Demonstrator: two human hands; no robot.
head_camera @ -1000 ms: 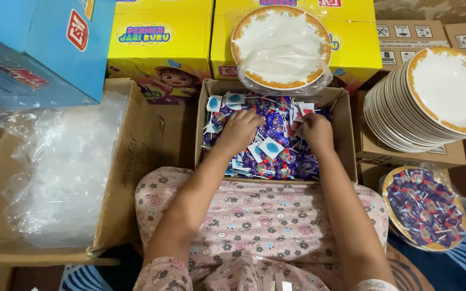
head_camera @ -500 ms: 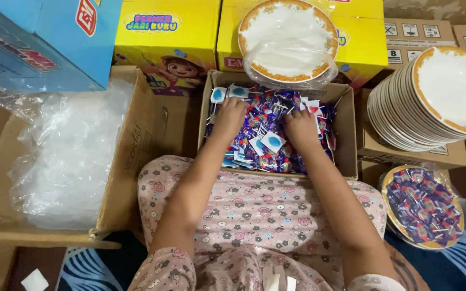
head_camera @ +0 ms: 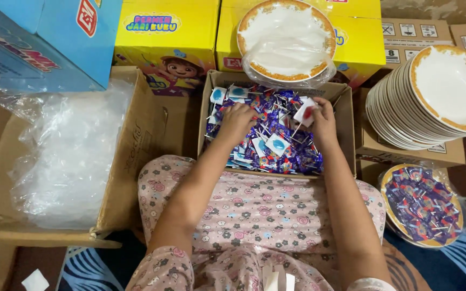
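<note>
An open cardboard box (head_camera: pixel 207 116) in front of me is full of wrapped lollipops (head_camera: pixel 276 145) in purple, blue and white wrappers with white sticks. My left hand (head_camera: pixel 237 123) reaches into the left side of the pile with curled fingers that grasp lollipops. My right hand (head_camera: pixel 322 119) is on the right side of the pile and pinches a white-wrapped lollipop (head_camera: pixel 304 112) lifted a little above the others. A white plate with a gold rim, wrapped in clear plastic (head_camera: pixel 286 42), rests on the box's far edge.
A tall stack of gold-rimmed plates (head_camera: pixel 432 102) leans on a carton at right. Below it a plate filled with lollipops and covered in plastic (head_camera: pixel 420 205) lies on the floor. A large carton of clear plastic bags (head_camera: pixel 66 156) stands at left. Yellow (head_camera: pixel 165 37) and blue (head_camera: pixel 39 43) cartons stand behind.
My hands shifted in the pile: the left moved deeper toward the middle left, the right slid to the right edge and lifted a white-wrapped lollipop.
</note>
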